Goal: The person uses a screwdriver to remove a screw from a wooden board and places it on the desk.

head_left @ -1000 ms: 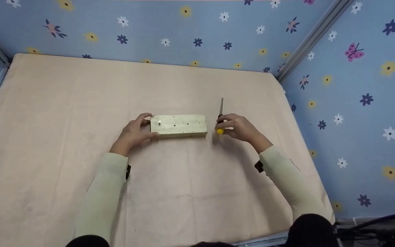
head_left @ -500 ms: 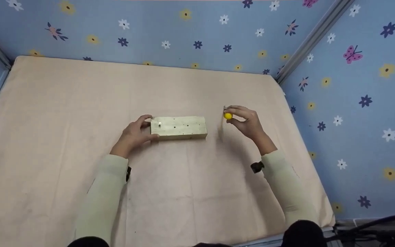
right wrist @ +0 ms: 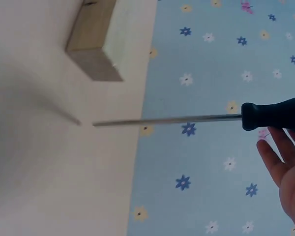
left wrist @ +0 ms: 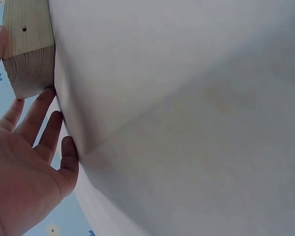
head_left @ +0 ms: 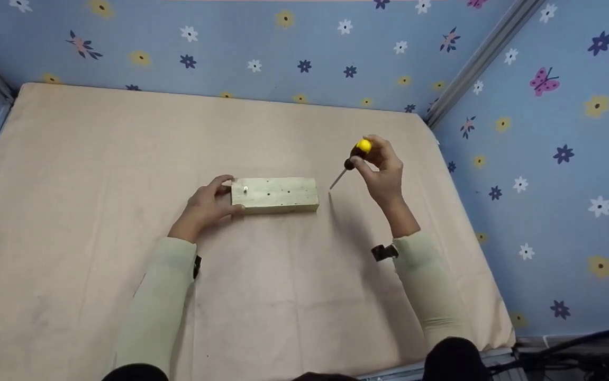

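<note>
Head view, block: I see the wooden block (head_left: 278, 200) on the cloth (head_left: 251, 275), long axis running left to right, a small metal piece (head_left: 245, 190) upright near its left end.
Head view, screwdriver: my right hand (head_left: 387, 172) grasps the screwdriver (head_left: 357, 153) by its handle; the block lies to its left, right end nearer.
Left wrist view, hold: my left hand (left wrist: 24, 172) grips the block's left end between thumb and fingers.
Right wrist view, tip: I read the blade slanting clothward, apart from the block.
</note>
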A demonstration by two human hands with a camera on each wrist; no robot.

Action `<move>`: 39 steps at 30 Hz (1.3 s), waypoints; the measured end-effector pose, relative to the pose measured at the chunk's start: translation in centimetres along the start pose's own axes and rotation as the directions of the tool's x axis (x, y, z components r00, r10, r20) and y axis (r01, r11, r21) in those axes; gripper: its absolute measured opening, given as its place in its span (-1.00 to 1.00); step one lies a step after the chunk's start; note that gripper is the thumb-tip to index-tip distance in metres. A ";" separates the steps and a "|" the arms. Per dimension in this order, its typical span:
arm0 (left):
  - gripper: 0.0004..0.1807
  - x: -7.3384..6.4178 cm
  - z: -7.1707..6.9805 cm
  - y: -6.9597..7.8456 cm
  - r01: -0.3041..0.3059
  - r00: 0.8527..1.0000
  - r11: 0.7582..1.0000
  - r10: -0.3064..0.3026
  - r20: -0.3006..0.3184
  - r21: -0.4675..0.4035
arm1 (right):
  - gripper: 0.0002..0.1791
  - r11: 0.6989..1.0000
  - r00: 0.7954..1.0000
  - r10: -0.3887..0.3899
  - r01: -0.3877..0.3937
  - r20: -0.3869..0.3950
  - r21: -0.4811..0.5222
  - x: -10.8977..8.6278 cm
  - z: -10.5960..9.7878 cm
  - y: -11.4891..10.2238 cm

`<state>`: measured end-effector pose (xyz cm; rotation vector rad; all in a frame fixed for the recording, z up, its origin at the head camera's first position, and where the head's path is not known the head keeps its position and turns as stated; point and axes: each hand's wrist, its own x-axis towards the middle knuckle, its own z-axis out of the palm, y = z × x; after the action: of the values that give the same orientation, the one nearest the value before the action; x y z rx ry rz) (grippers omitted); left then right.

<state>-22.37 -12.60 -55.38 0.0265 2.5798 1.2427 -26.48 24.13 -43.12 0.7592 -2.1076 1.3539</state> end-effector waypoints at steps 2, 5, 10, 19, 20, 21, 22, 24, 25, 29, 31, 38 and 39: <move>-0.09 0.0 -0.1 0.0 0.008 1.000 1.000 -0.008 0.003 0.005 | -0.56 1.000 0.999 -0.008 0.009 -0.036 0.015 0.2 0.6 -0.6; -0.08 0.0 -0.2 0.1 0.014 1.000 1.000 -0.014 0.005 0.009 | -0.58 0.999 0.995 -0.039 0.041 -0.087 0.028 0.6 1.5 -1.5; -0.06 0.1 -0.1 0.1 0.008 1.000 1.000 -0.008 0.002 0.002 | -0.60 0.991 0.982 -0.103 0.114 -0.160 0.065 1.5 3.0 -3.3; -0.05 0.1 0.1 -0.2 0.043 0.999 0.999 -0.043 0.002 -0.031 | -0.61 0.965 0.970 -0.184 0.210 -0.159 0.160 2.8 6.6 -5.8; -0.06 0.1 0.1 -0.2 0.043 0.999 0.999 -0.043 0.000 -0.033 | -0.60 0.962 0.969 -0.188 0.214 -0.158 0.168 2.9 7.0 -6.0; -0.05 0.1 0.1 -0.2 0.044 0.999 0.998 -0.044 -0.001 -0.035 | -0.60 0.959 0.969 -0.193 0.220 -0.157 0.177 3.0 7.4 -6.1; -0.06 0.1 0.1 -0.2 0.046 0.999 0.998 -0.046 -0.003 -0.038 | -0.60 0.956 0.968 -0.197 0.225 -0.156 0.187 3.1 7.7 -6.3; -0.06 0.1 0.1 -0.2 0.048 0.999 0.998 -0.048 -0.005 -0.038 | -0.59 0.950 0.967 -0.206 0.235 -0.153 0.205 3.3 8.5 -6.7; -0.07 0.2 0.1 -0.2 0.048 0.999 0.998 -0.049 -0.006 -0.037 | -0.60 0.948 0.967 -0.207 0.236 -0.152 0.215 3.4 8.8 -6.9; -0.08 0.3 0.1 -0.2 0.053 0.999 0.998 -0.053 -0.010 -0.032 | -0.61 0.934 0.966 -0.213 0.245 -0.146 0.259 3.5 10.1 -7.6; -0.08 0.3 0.2 -0.2 0.049 0.999 0.998 -0.049 -0.010 -0.029 | -0.61 0.931 0.967 -0.210 0.242 -0.143 0.272 3.5 10.7 -7.8; -0.11 0.4 0.3 -0.3 0.029 0.999 0.999 -0.029 -0.013 -0.032 | -0.63 0.932 0.974 -0.188 0.219 -0.129 0.289 3.2 12.1 -8.1; -0.12 0.4 0.2 -0.3 0.025 1.000 0.999 -0.026 -0.016 -0.030 | -0.64 0.933 0.975 -0.184 0.214 -0.127 0.291 3.1 12.3 -8.1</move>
<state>-22.68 -12.54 -55.84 -0.0225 2.5665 1.2773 -24.58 9.48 -40.37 0.9799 -1.7146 1.5844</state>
